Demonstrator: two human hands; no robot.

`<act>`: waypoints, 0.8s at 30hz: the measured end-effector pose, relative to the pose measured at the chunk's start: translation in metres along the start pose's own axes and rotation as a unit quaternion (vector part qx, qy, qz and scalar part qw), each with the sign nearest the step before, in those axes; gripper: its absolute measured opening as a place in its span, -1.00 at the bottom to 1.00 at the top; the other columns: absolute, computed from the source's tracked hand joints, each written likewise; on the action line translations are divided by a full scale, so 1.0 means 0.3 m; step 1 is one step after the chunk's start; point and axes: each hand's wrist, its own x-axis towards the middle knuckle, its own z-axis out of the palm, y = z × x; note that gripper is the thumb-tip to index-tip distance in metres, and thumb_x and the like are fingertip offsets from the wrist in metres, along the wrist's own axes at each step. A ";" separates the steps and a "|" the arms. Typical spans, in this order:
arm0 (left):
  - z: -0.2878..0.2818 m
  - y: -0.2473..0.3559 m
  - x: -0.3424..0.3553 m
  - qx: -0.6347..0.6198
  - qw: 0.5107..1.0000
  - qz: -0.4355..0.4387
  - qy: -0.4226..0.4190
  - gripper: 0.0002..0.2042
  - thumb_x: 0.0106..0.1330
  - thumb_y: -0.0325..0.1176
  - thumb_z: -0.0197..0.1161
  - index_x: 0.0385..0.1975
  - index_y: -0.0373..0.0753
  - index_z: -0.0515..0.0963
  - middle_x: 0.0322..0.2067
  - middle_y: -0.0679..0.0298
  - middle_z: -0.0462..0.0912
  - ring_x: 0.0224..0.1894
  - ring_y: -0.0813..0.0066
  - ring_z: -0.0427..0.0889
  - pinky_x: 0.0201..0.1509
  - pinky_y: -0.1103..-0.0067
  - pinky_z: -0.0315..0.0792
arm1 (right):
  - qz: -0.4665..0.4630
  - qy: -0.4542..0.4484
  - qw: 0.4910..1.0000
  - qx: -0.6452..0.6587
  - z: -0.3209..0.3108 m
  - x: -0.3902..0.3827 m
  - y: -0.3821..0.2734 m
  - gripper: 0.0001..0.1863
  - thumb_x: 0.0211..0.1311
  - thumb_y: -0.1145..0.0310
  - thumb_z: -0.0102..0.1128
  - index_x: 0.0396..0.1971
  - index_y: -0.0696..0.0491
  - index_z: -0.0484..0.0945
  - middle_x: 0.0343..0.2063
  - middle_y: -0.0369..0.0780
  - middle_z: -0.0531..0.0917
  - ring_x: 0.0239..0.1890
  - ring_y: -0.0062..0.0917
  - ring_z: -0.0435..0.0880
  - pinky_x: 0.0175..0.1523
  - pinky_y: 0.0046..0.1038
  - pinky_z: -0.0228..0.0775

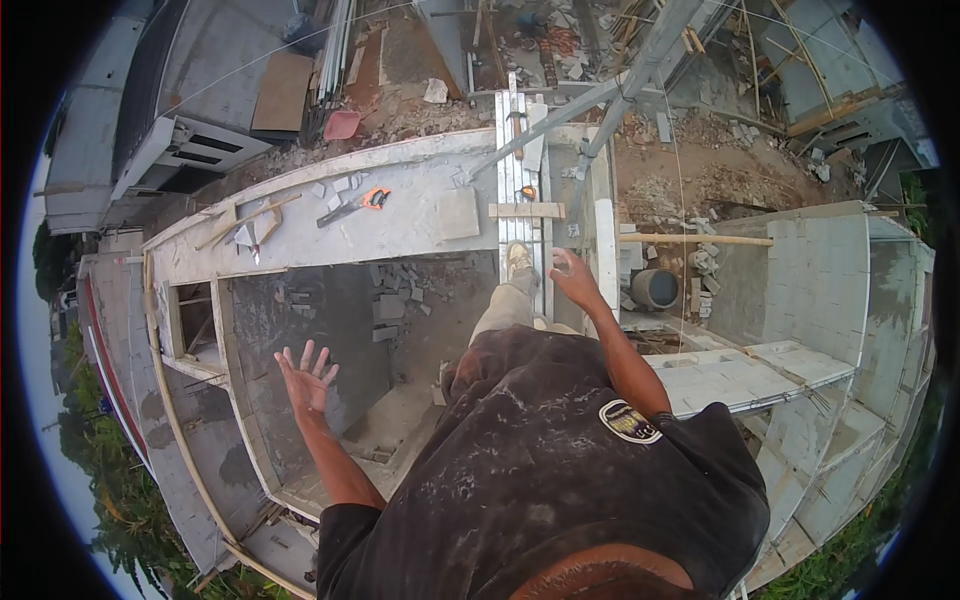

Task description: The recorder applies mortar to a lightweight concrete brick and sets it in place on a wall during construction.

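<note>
My left hand is held out over the drop on the left, fingers spread and holding nothing. Ahead of my body on the right, my right hand hovers beside the metal-and-plank walkway, fingers bent but apart, with nothing visible in them. My foot in a dusty shoe rests on the walkway. Just beyond it, a short wooden board lies crosswise. A small orange-and-black tool sits past the board. On the concrete ledge to the left lies a handsaw with an orange handle.
A deep walled room opens below on the left. Diagonal metal poles cross ahead at the right. A flat grey block lies on the ledge. Below right are a dark bucket and a wooden pole; rubble covers the ground.
</note>
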 end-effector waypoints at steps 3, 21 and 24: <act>0.083 -0.077 0.130 -0.034 0.998 -0.040 0.023 -0.02 0.26 0.43 -0.06 0.48 0.09 -0.43 0.44 0.05 0.02 0.37 -0.12 0.22 0.34 -0.19 0.00 | -0.040 -0.005 0.997 -0.060 -0.067 0.206 -0.028 -0.46 0.18 0.33 0.27 0.17 0.14 0.41 -0.02 -0.06 0.62 0.06 -0.31 0.60 0.12 -0.37 0.44; 0.495 -0.227 0.049 -0.072 0.956 -0.152 0.240 -0.07 0.24 0.46 -0.08 0.49 0.14 -0.28 0.41 0.08 0.14 0.24 -0.02 0.39 0.30 -0.20 0.06 | 0.132 -0.477 0.846 -0.199 -0.133 1.050 0.060 -0.40 0.11 0.10 0.14 0.12 0.12 0.43 -0.13 0.00 0.59 -0.09 -0.16 0.59 -0.15 -0.08 0.48; 0.579 -0.294 0.005 -0.087 0.945 -0.169 0.266 -0.07 0.25 0.46 -0.08 0.49 0.15 -0.29 0.41 0.07 0.13 0.24 -0.02 0.39 0.30 -0.21 0.06 | 0.259 -0.454 0.801 -0.293 -0.152 1.174 -0.209 -0.52 0.12 0.35 -0.02 0.09 0.11 0.46 -0.18 -0.06 0.60 -0.25 -0.18 0.64 -0.30 -0.17 0.52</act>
